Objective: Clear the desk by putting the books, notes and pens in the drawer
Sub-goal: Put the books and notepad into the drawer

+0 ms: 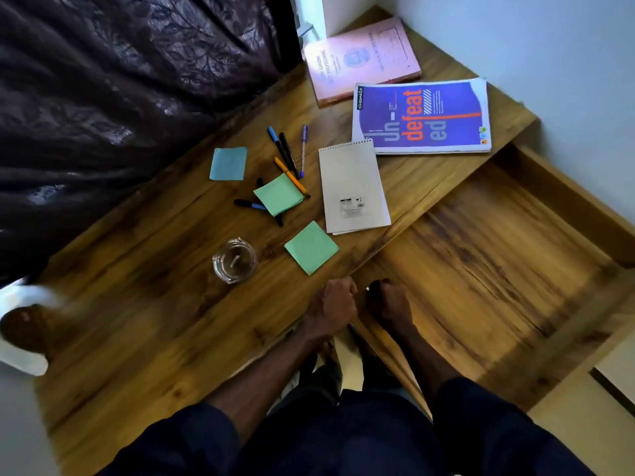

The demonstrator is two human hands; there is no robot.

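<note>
At the lower centre of the frame, the person's left hand (335,304) and right hand (388,302) are sitting close together against the near edge of the desk (154,286), where the drawer (481,255) meets it. The left hand's fingers are curling under in a clench, but whether they are clasping the edge or nothing at all cannot be told. The right hand is lying in shadow, so its grasp cannot be told either. The drawer is standing open across the right of the frame with its wooden floor bare and smeared with blur, which suggests the hands are there to work it open and make room. Nothing is lying inside it yet. Everything to be cleared is waiting on the desktop: a pink book (364,60) at the top, a blue notebook (421,116) just below it, and a spiral pad (354,187) near the drawer side. Loose pens (287,156) are fanning out at the centre, with a blue note (228,163) to their left. One green note (279,194) is lying across the pens and another green note (311,248) nearer the hands. A glass ashtray (234,260) is sitting left of that note, apart from the stationery.
</note>
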